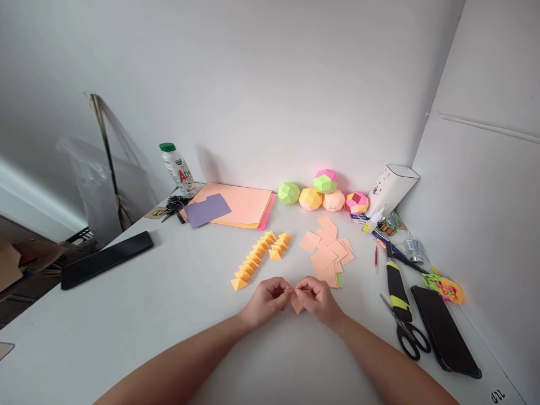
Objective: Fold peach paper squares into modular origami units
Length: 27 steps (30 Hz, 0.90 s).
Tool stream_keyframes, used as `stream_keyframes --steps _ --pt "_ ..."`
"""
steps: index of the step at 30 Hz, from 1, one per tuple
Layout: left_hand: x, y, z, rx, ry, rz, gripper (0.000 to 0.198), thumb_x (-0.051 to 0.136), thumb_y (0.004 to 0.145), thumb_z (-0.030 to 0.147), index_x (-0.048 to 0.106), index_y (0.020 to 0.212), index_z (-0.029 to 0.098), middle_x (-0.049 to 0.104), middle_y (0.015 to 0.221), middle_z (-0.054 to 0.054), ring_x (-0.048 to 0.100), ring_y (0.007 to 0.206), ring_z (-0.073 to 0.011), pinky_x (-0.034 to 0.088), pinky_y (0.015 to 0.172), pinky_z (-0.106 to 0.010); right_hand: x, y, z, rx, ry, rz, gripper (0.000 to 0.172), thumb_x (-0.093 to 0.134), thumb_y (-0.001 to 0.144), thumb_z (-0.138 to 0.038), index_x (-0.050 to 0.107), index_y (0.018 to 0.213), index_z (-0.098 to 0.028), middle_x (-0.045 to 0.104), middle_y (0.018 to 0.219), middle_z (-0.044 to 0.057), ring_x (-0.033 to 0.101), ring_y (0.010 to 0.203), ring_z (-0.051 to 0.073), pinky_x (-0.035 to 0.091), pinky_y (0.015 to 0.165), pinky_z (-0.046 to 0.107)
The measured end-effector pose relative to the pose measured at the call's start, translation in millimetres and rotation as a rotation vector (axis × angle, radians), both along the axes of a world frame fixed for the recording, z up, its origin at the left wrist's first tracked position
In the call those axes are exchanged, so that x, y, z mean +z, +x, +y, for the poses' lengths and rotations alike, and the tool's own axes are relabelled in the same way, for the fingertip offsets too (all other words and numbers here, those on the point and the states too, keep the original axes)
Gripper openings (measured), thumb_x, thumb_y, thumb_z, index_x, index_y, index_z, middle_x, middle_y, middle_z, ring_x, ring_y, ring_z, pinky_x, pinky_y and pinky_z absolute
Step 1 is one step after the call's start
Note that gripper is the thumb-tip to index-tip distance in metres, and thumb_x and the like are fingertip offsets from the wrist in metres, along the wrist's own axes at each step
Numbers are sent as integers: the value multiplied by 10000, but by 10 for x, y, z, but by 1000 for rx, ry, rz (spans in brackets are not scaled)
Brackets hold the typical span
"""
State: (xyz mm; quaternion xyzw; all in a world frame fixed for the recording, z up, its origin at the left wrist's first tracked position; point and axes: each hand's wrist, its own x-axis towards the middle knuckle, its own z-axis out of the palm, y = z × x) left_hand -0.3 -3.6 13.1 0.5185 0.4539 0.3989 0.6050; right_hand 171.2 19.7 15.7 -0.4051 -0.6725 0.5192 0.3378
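Observation:
Between my two hands, near the front of the white table, is a small peach-coloured piece of paper (pixel 297 304). My left hand (pixel 272 298) pinches its upper left part between thumb and fingers. On the other side, my right hand (pixel 316 298) grips the same piece with thumb and forefinger, and its fingers hide part of it. Just beyond my right hand lies a loose pile of peach paper squares (pixel 324 259). Two rows of folded orange paper units (pixel 252 260) stand beyond my left hand.
Paper balls (pixel 310 199) line the wall, beside stacked coloured sheets (pixel 248 205) and a bottle (pixel 179 171). Right: a utility knife (pixel 397 287), scissors (pixel 407 332), a black phone (pixel 445 332) and a glue bottle (pixel 371 222). A long black case (pixel 107 260) lies left.

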Motion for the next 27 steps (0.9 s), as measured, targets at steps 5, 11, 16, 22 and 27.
stream_keyframes --steps 5,11,16,22,27 --pt "56 -2 5 71 -63 -29 186 607 712 287 466 659 178 440 521 72 393 454 -63 303 448 -187 -8 20 18 -48 -121 60 93 522 719 -202 479 638 -186 467 480 -60 477 441 105 367 445 214" --pt "68 -20 30 142 -111 -75 239 616 705 356 460 647 185 407 454 87 375 415 -63 300 433 -186 -21 50 41 -96 -228 173 104 505 749 -231 446 669 -199 543 461 -52 525 428 117 408 461 228" --pt "22 -38 38 147 -88 -90 270 597 751 406 471 662 185 436 460 78 409 421 -76 333 455 -198 -17 44 29 -58 -221 179 164 547 799 -356 503 814 -199 575 576 -35 537 489 120 441 503 246" --pt "66 -13 41 166 -74 -153 315 557 794 480 453 734 189 535 497 48 497 454 -103 390 484 -223 -16 32 29 -47 -138 147 251 546 833 -418 543 769 -176 584 575 -18 542 481 117 434 483 245" --pt "65 11 47 209 -67 -185 335 529 809 513 444 781 190 578 567 33 555 494 -121 453 515 -252 -26 38 36 -41 -133 161 250 549 834 -408 595 871 -165 610 608 -11 565 480 120 415 468 236"
